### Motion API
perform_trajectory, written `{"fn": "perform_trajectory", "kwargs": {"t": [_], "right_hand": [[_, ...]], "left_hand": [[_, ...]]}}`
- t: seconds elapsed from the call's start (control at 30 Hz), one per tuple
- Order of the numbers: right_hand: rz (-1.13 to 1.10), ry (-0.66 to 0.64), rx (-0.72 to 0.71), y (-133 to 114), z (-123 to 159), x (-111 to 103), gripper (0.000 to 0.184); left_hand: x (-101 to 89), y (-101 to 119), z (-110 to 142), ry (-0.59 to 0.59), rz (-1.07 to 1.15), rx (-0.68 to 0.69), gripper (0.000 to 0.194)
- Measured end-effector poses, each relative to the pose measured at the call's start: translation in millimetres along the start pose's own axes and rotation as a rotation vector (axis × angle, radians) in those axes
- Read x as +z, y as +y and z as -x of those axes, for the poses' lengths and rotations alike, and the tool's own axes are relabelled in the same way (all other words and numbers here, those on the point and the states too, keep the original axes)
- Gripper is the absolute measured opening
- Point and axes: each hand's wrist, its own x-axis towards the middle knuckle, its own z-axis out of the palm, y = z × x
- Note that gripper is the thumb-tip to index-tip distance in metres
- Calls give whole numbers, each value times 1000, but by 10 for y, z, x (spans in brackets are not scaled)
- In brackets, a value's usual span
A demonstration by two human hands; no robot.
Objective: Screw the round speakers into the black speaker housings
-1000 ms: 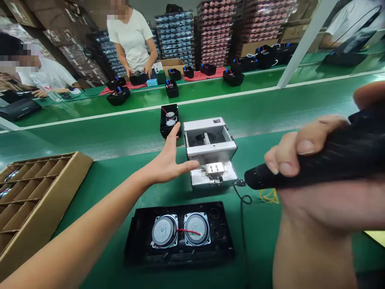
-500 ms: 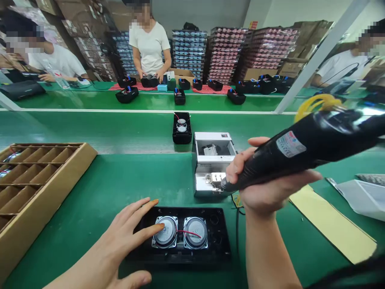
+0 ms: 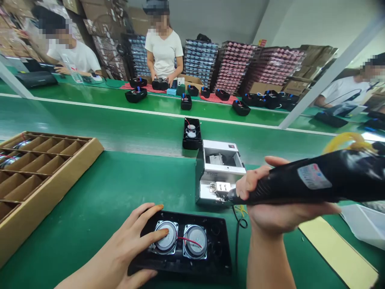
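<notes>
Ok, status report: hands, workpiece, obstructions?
Left hand on black rectangular speaker panel, partly hiding its left end. Right hand gripping black cylindrical screwdriver, tip at silver metal boxy machine. Panel's right side unobstructed.

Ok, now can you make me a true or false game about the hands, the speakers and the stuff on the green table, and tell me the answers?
1. The right hand holds a black tool. True.
2. The black case has three round speakers in it. False: there are two speakers.
3. The left hand is spread over the left end of the case. True.
4. The wire across the speakers is blue. False: it is red.
5. The cardboard box with dividers is at the left of the picture. True.
</notes>
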Motion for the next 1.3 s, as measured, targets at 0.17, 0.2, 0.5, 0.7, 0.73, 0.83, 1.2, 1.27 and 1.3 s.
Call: {"fn": "perform_trajectory", "kwargs": {"t": [0.17, 0.2, 0.5, 0.7, 0.73, 0.83, 1.2, 1.27, 1.3], "right_hand": [[-15, -24, -38, -18, 13, -8, 69], [-19, -5, -47, -10, 17, -4, 69], [-18, 78, 2, -94, -83, 32, 76], [59, -5, -103, 75, -229, 53, 82], [73, -11, -108, 105, -241, 47, 85], [98, 18, -85, 135, -254, 46, 86], [108, 3, -22, 186, -204, 53, 86], [98, -8, -17, 202, -199, 40, 86], [92, -9, -8, 206, -197, 37, 86]], "left_hand": [[18, -4, -19, 22, 4, 8, 77], [20, 0, -23, 30, 8, 10, 77], [42, 53, -35, 70, 10, 37, 73], [50, 75, -60, 78, 30, 53, 69], [55, 85, -62, 81, 37, 48, 66], [65, 109, -69, 93, 59, 17, 62], [69, 94, -92, 115, 99, 20, 67], [70, 97, -78, 115, 85, -1, 69], [66, 96, -74, 109, 81, 4, 70]]}}
